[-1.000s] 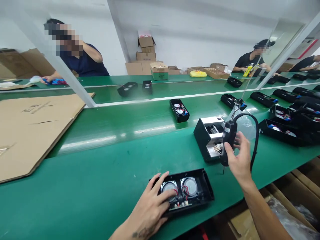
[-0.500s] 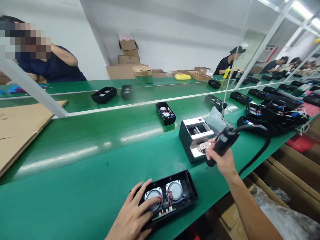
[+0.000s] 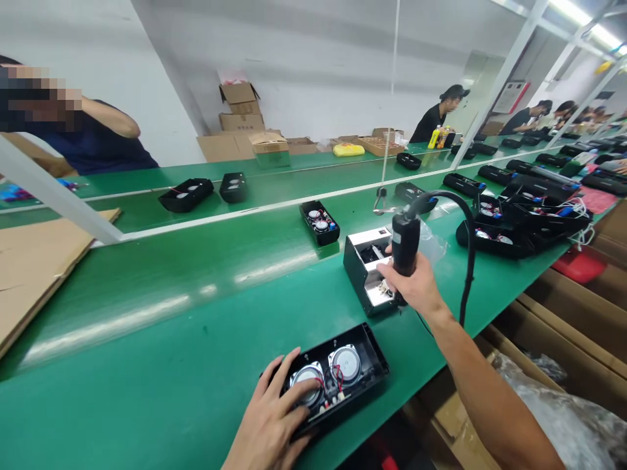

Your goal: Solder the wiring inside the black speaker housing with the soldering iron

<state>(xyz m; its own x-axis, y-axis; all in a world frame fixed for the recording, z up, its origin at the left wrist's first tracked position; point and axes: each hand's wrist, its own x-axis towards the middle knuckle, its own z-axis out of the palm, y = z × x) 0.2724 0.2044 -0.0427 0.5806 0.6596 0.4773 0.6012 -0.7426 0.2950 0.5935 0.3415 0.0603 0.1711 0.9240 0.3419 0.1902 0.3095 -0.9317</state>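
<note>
A black speaker housing lies open side up on the green bench, with two round speakers, red and black wires and small connectors inside. My left hand grips its left end, fingers reaching over the rim and onto the left speaker. In my right hand is a black electric screwdriver, held nearly upright with its cable curving away from the top. The screwdriver's lower end is at the front of a black and silver screw feeder; my hand hides the tip.
Another open housing sits beyond the feeder. Several housings are piled at right. A cardboard sheet and a white slanted post stand left. Open cartons are below the bench edge. Co-workers sit across the line.
My right hand has moved left and upward with the electric screwdriver, turning it from tilted to nearly upright at the feeder. My left hand stays on the housing. The view has shifted slightly.
</note>
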